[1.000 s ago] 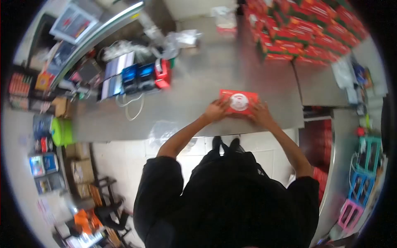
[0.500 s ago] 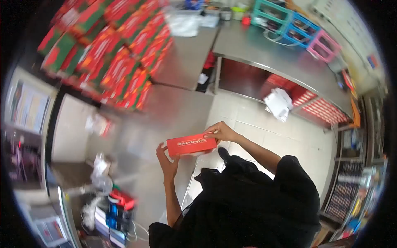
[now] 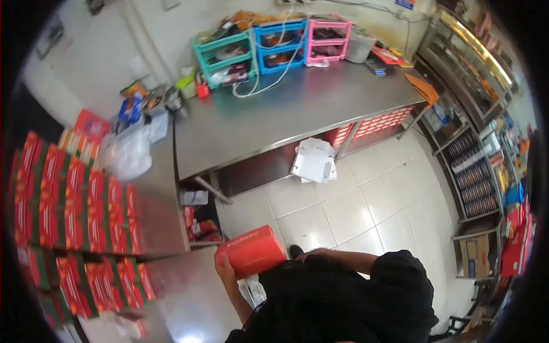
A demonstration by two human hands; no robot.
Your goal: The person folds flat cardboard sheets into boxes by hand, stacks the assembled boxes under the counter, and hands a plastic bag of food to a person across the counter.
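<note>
Our left hand (image 3: 224,267) was clamped on the left end of a red box (image 3: 253,252), which sat just to the right of that hand and seemed held up by the edge of the near desk (image 3: 189,297). Our right hand (image 3: 312,254) was close to the box's other end — its fingers were hidden, so we could not tell whether they gripped. Left of the left hand stood stacked red-and-green boxes (image 3: 86,206); well ahead of it, a far desk (image 3: 274,117) bore coloured drawer racks (image 3: 280,46). We judged the step in hand as supporting the box — any move called for a firm left grip.
</note>
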